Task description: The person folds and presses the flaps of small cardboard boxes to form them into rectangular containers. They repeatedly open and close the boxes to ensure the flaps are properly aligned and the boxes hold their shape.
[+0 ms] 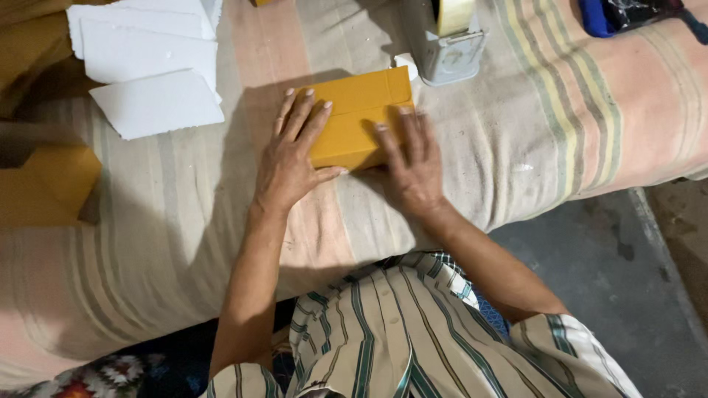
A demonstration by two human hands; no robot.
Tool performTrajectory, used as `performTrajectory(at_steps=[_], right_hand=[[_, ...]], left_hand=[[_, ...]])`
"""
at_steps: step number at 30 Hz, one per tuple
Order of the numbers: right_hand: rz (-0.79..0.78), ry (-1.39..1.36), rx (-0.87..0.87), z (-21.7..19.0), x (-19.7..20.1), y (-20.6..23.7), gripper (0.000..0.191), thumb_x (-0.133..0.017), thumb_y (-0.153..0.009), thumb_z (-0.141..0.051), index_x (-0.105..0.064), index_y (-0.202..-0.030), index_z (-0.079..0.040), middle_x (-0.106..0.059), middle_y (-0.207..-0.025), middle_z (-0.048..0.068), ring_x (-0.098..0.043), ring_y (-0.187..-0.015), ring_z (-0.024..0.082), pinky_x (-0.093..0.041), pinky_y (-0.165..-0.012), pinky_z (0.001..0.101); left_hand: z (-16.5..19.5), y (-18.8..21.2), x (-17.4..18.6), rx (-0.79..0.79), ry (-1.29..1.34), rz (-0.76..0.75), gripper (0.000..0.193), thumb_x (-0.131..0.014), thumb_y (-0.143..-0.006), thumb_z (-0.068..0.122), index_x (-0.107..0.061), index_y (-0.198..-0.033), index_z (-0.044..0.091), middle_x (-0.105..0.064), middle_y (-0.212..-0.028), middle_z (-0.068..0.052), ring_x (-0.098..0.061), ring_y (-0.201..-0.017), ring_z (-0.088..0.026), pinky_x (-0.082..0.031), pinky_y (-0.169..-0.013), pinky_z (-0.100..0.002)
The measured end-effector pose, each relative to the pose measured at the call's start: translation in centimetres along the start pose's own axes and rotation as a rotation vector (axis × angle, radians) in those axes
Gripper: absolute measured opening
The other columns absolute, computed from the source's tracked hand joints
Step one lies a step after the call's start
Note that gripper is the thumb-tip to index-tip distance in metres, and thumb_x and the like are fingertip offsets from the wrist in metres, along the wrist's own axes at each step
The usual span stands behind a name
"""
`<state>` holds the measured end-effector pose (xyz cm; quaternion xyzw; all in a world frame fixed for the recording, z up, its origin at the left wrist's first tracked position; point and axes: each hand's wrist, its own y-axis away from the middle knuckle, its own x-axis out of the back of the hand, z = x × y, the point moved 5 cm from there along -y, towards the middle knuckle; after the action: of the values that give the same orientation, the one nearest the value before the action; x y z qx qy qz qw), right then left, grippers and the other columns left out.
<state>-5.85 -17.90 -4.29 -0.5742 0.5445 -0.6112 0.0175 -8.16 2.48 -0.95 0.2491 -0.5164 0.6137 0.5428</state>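
Observation:
A flat yellow-brown cardboard box (361,110) lies on the striped cloth (516,147) that covers the surface in front of me. My left hand (291,158) rests flat on the box's left part, fingers spread and pointing away. My right hand (413,166) lies flat against the box's right near corner, fingertips on its top. Both hands press on the box; neither grips it.
A stack of white foam sheets (147,66) lies at the back left. A grey tape dispenser (446,37) stands just behind the box. Another yellow-brown cardboard piece (51,184) sits at the left edge. A blue object (597,16) is at the back right. Grey floor (612,273) shows at the right.

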Motion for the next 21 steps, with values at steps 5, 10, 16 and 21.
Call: performTrajectory(at_steps=[5, 10, 16, 21], right_hand=[[-0.114, -0.288, -0.104, 3.2, 0.8, -0.2, 0.103, -0.094, -0.084, -0.045, -0.032, -0.157, -0.008, -0.038, -0.156, 0.033, -0.055, -0.136, 0.049, -0.056, -0.106, 0.0486], [-0.239, -0.452, -0.234, 5.2, 0.7, -2.4, 0.106, -0.079, -0.084, -0.055, -0.027, -0.155, 0.005, -0.041, -0.153, 0.035, -0.049, -0.139, 0.049, -0.045, -0.113, 0.0514], [-0.398, -0.192, -0.233, 5.3, -0.8, -6.9, 0.087, -0.054, -0.108, -0.052, -0.024, -0.157, 0.013, -0.026, -0.159, 0.042, -0.027, -0.150, 0.055, -0.027, -0.124, 0.0544], [-0.594, 0.226, -0.067, 1.5, -3.8, -11.2, 0.066, -0.049, -0.100, -0.049, -0.041, -0.151, -0.008, -0.038, -0.153, 0.029, -0.029, -0.144, 0.047, -0.023, -0.113, 0.0678]], left_hand=[[-0.1, 0.0, -0.3, 0.015, 0.029, 0.042, 0.115, -0.102, -0.054, 0.036, -0.048, -0.154, 0.019, -0.034, -0.166, -0.010, -0.023, -0.156, -0.037, -0.031, -0.126, -0.048], [0.0, 0.2, -0.1, 0.060, -0.003, 0.045, 0.111, -0.098, -0.055, 0.041, -0.049, -0.152, 0.016, -0.038, -0.161, -0.011, -0.024, -0.152, -0.038, -0.034, -0.123, -0.048], [-0.1, -0.7, 0.1, 0.101, -0.030, 0.061, 0.073, -0.060, -0.098, 0.059, -0.054, -0.149, 0.009, -0.044, -0.160, -0.015, -0.030, -0.152, -0.040, -0.035, -0.121, -0.048], [-0.2, -1.4, -1.0, 0.165, -0.139, 0.064, 0.053, -0.041, -0.110, 0.039, -0.055, -0.149, 0.005, -0.046, -0.160, -0.013, -0.031, -0.151, -0.040, -0.018, -0.125, -0.056]])
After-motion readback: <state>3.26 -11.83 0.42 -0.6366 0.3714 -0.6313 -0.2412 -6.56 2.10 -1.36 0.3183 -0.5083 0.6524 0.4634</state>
